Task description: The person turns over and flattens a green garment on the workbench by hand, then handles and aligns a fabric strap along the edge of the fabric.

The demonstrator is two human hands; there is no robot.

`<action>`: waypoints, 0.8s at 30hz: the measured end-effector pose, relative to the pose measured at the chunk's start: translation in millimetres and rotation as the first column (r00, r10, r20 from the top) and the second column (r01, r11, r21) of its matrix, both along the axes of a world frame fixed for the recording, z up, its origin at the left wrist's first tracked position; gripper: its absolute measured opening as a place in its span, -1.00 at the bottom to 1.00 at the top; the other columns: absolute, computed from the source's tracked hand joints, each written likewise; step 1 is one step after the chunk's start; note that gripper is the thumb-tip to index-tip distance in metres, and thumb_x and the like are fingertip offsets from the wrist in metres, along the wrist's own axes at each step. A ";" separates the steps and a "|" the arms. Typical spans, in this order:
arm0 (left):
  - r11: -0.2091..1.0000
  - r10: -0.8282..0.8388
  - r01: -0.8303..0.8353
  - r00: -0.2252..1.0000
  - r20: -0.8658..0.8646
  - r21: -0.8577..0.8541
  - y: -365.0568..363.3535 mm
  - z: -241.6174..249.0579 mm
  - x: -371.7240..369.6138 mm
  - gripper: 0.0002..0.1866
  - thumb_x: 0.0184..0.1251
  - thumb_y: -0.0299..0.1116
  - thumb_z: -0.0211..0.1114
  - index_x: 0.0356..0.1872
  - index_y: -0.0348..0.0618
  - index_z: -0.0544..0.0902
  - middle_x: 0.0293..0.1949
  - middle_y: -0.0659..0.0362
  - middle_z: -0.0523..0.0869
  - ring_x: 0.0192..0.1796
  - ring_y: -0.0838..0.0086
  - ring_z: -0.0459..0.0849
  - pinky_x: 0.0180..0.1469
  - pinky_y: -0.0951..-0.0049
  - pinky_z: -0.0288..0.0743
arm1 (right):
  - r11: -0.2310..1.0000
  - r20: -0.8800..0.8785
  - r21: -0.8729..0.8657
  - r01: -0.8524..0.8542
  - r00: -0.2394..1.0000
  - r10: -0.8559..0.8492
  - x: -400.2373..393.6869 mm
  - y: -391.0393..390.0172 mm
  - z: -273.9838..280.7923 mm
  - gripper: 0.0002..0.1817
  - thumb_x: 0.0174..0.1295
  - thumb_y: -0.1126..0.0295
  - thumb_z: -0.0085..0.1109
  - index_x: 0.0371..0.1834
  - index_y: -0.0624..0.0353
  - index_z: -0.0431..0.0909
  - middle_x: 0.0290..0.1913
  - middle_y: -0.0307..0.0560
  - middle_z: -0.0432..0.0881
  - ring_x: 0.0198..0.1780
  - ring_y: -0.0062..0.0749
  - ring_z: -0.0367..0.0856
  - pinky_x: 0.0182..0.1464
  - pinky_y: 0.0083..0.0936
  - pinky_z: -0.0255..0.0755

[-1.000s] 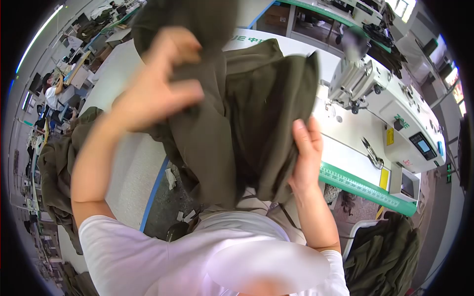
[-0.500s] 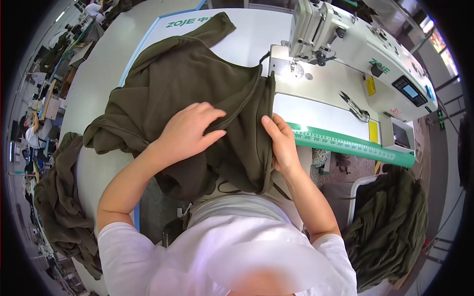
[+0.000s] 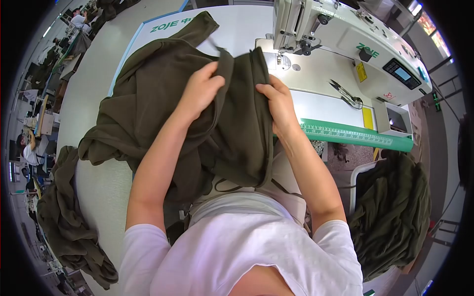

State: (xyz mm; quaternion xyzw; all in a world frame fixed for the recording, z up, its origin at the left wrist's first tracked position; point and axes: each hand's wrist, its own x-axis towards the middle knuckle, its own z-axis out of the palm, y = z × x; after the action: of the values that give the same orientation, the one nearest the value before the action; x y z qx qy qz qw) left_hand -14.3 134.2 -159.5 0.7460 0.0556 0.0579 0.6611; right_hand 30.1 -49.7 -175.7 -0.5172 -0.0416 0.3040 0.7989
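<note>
A dark olive garment [image 3: 163,84] lies spread over the white sewing table and hangs over its front edge. My left hand [image 3: 202,89] is closed on a folded strip of it, lifted a little at the middle. My right hand [image 3: 279,101] grips the garment's right edge, thumb on top, just in front of the sewing machine [image 3: 340,37]. The garment's upper right corner reaches close to the needle area [image 3: 279,60], not under the presser foot. What lies beneath the cloth is hidden.
Thread snips [image 3: 347,93] lie on the machine bed, beside a small open box [image 3: 395,120]. A green ruler strip [image 3: 350,132] runs along the front edge. More olive cloth is heaped at the left [image 3: 69,212] and lower right [image 3: 392,212]. People sit at the far left.
My left hand has moved up and right and closed on the cloth, raising a strip. My right hand has shifted up slightly with the edge. The whole view has shifted a little.
</note>
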 end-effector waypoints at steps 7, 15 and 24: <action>0.967 0.105 -0.074 0.988 0.116 -0.245 4.9 43.4 -42.9 -0.64 0.29 -0.50 0.05 0.11 -0.20 0.50 -0.19 0.33 0.62 -0.23 0.77 0.53 -0.22 0.73 0.38 | 0.976 0.342 0.213 0.038 0.933 -0.111 -40.9 8.6 30.9 -0.54 0.30 0.55 -0.01 0.29 0.35 0.33 0.13 -0.05 0.56 0.07 -0.51 0.55 0.15 -0.58 0.41; 0.973 0.118 -0.079 0.977 0.175 -0.217 -3.1 45.1 -54.6 -0.63 0.37 -0.48 0.03 0.18 -0.24 0.45 -0.09 0.29 0.62 -0.15 0.75 0.53 -0.14 0.70 0.41 | 0.965 0.331 0.259 0.030 0.936 -0.118 -47.6 11.3 38.1 -0.52 0.31 0.54 -0.02 0.31 0.36 0.32 0.15 -0.05 0.55 0.11 -0.51 0.53 0.18 -0.58 0.37; 0.983 0.080 -0.041 0.973 0.215 -0.180 -14.9 47.2 -60.1 -0.62 0.37 -0.51 0.05 0.21 -0.30 0.43 -0.08 0.27 0.61 -0.12 0.74 0.52 -0.08 0.68 0.41 | 0.958 0.287 0.287 -0.011 0.955 -0.075 -50.7 11.2 34.1 -0.52 0.30 0.54 -0.03 0.32 0.36 0.31 0.14 -0.04 0.55 0.09 -0.50 0.54 0.16 -0.59 0.39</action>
State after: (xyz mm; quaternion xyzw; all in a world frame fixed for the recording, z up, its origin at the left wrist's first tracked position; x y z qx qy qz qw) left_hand -74.4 119.3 -112.3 0.6720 0.0094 0.1558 0.7239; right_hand -20.6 -38.6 -141.7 -0.4369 -0.1954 0.2011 0.8547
